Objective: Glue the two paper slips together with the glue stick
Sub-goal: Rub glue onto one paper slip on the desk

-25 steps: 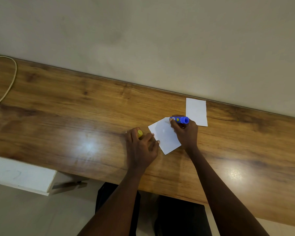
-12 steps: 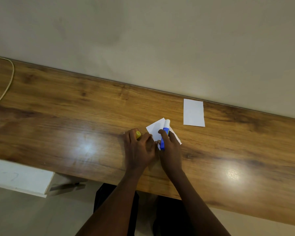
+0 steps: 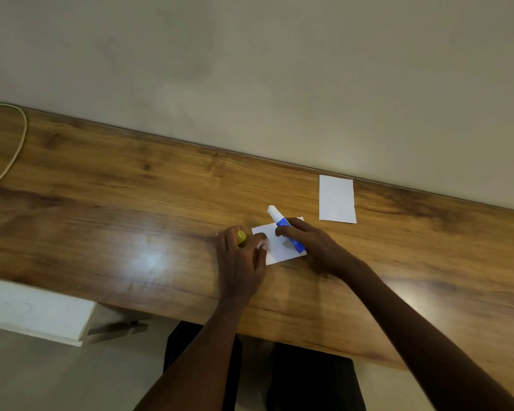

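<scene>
A white paper slip (image 3: pixel 275 247) lies on the wooden desk (image 3: pixel 131 218) in front of me. My left hand (image 3: pixel 241 259) presses its left edge with the fingertips and keeps a yellow cap (image 3: pixel 241 237) tucked between its fingers. My right hand (image 3: pixel 312 247) holds the blue and white glue stick (image 3: pixel 284 225) slanted across the slip, its white end pointing up and to the left. The second white slip (image 3: pixel 336 199) rests alone by the wall, up and to the right of the hands.
A pale wall (image 3: pixel 279 69) runs along the desk's far edge. A beige cable (image 3: pixel 14 152) curves over the desk's far left corner. A white panel (image 3: pixel 33 312) sits below the desk's front edge at left. My dark-clothed legs (image 3: pixel 309 381) show under the desk.
My right hand has swung the glue stick from lying near the slip's far corner to slanting over the slip, and has shifted right. The left hand stayed on the slip's left edge.
</scene>
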Available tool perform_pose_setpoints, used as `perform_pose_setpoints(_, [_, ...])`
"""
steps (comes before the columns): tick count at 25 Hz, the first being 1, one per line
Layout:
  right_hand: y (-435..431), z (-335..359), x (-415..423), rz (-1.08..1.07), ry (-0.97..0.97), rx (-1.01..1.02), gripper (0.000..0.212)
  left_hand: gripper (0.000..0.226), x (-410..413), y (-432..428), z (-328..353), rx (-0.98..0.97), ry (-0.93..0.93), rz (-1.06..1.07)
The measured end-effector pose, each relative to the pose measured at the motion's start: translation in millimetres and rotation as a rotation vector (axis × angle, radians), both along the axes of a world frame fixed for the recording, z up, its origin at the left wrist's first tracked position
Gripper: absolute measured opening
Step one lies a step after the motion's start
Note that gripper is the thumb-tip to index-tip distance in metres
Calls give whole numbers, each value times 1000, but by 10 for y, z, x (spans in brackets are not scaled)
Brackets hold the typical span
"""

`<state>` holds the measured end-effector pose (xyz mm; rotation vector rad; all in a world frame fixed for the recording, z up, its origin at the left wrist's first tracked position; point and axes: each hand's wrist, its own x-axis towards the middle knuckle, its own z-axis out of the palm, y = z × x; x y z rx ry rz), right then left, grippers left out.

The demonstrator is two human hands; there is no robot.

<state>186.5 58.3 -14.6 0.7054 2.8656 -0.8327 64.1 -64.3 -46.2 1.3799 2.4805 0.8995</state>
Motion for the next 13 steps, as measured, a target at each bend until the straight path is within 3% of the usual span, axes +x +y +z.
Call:
perform_pose_setpoints(2, [156,48,21,94,-51,20,23,22,-6,-3,6,-9,5,-10])
perform_pose_setpoints(4, [198,42,-1,56,-80,-74,29,25,-8,0,8,-29,20,-20])
perform_pose_setpoints(7, [24,32,-43,-102,24,-163,32,31,-10,5,15,-44,38,-21])
perform_pose_setpoints(10, [-108,-40,-32,-221,129,-67,51,35,-13,-1,18,-59,41,-15])
perform_pose_setpoints(13, [-174,-38,-49,-347,246,-10,46,37,-10,1,19,-76,49,-11])
